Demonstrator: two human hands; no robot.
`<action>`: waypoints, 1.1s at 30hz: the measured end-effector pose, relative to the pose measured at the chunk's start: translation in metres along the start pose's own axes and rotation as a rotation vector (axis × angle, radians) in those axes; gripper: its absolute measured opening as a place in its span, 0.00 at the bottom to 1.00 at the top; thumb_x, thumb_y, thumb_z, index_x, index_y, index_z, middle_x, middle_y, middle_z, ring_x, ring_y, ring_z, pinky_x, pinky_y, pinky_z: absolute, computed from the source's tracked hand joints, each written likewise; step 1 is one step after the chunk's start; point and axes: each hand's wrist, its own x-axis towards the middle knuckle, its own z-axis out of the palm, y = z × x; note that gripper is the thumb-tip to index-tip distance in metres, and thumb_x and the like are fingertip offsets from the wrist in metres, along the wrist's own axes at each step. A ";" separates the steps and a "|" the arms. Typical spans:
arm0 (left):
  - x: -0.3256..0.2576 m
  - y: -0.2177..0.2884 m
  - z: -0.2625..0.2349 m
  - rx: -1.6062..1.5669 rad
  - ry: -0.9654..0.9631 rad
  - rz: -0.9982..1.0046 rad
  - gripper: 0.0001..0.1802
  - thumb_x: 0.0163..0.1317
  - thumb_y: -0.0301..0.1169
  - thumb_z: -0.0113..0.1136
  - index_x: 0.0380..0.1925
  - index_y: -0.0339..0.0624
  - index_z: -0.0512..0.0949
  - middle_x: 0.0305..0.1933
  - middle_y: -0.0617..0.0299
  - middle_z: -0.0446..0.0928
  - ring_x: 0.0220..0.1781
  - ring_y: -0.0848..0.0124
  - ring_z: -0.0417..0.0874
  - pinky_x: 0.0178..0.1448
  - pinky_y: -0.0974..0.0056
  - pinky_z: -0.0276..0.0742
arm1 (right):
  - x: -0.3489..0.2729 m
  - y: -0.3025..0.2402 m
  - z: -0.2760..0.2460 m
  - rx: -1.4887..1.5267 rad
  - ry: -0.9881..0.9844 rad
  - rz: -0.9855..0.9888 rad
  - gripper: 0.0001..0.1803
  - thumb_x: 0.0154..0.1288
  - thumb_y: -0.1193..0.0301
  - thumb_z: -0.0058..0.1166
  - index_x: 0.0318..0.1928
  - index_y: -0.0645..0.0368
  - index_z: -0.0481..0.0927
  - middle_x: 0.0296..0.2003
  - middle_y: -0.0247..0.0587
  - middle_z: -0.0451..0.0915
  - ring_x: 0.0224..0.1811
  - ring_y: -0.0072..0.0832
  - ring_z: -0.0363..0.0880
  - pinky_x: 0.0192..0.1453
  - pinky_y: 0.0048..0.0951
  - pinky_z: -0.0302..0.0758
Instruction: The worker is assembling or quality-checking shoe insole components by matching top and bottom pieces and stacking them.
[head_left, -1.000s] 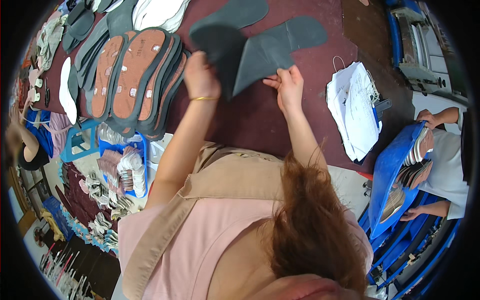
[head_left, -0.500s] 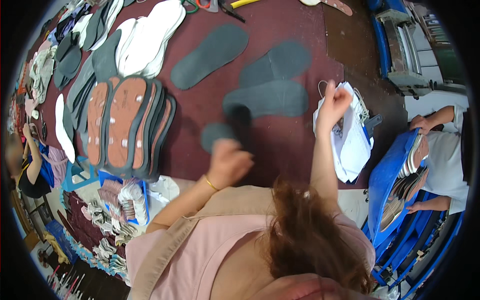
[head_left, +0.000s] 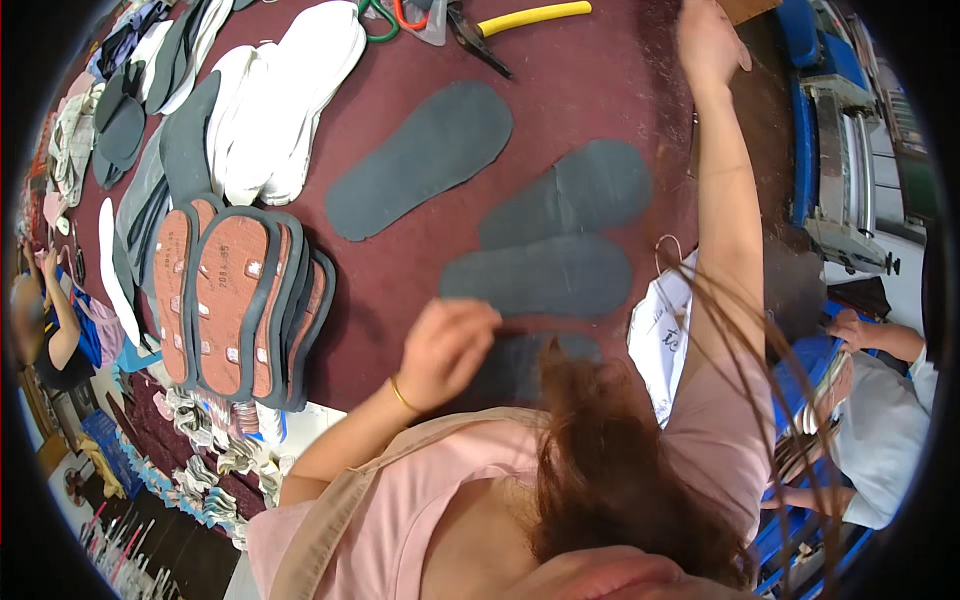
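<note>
Though half hidden, grey sole (head_left: 520,365) underhand.

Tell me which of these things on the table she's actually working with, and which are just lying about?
In hand:
- left hand on the nearest dark grey sole cut-out
- two more grey cut-outs beside it
- right hand stretched to the table's far edge

Lying about:
- lone grey cut-out
- stack of brown-faced soles
- white soles
- yellow-handled tool
- white bag

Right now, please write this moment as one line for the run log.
left hand: on nearest grey sole | right hand: reaching to far table edge, hold unclear | three more grey soles flat on maroon table
</note>
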 end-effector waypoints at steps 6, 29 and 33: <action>0.127 -0.003 -0.007 0.318 0.406 0.332 0.32 0.55 0.28 0.67 0.61 0.41 0.70 0.63 0.47 0.68 0.62 0.51 0.71 0.63 0.57 0.69 | -0.132 0.032 -0.145 1.775 0.042 1.114 0.16 0.73 0.63 0.46 0.36 0.63 0.78 0.27 0.38 0.79 0.19 0.22 0.72 0.21 0.24 0.67; -0.080 -0.029 -0.030 0.216 -0.171 -0.004 0.39 0.42 0.35 0.75 0.58 0.47 0.70 0.50 0.65 0.81 0.50 0.60 0.74 0.57 0.56 0.67 | -0.384 -0.065 -0.327 1.572 -0.560 1.204 0.17 0.60 0.69 0.65 0.47 0.64 0.80 0.32 0.29 0.79 0.34 0.14 0.74 0.37 0.17 0.71; -0.082 -0.035 -0.027 0.244 -0.202 -0.030 0.41 0.44 0.35 0.74 0.61 0.48 0.67 0.50 0.67 0.81 0.51 0.62 0.74 0.57 0.57 0.65 | -0.384 -0.069 -0.326 1.500 -0.546 1.186 0.17 0.55 0.73 0.68 0.44 0.66 0.81 0.31 0.31 0.80 0.31 0.15 0.75 0.38 0.17 0.72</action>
